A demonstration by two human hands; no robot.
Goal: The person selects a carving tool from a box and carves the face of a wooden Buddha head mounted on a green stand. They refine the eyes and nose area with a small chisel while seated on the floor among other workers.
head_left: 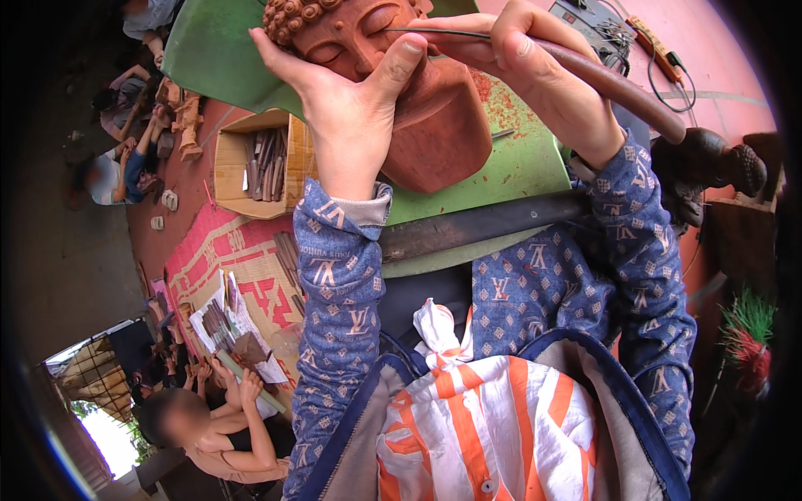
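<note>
A reddish wooden Buddha head (443, 129) with curled hair and lowered eyelids lies tilted at the top middle. My left hand (347, 113) grips it, palm against the cheek and chin, thumb up beside the mouth. Between the fingers of my right hand (555, 83) is a carving tool (618, 82) with a thin dark metal shaft and a long brown wooden handle. Its tip meets the carving at one eye. The handle's rear end slants down to the right, past my wrist.
Green board-like surface (530, 171) under the carving bears reddish chips. A dark bar (484, 224) crosses before my lap. Left: a cardboard box (230, 179) of tools and a seated person (242, 434). Right: a power strip (656, 50), a grey electric device (589, 25) and a dark statue (710, 163).
</note>
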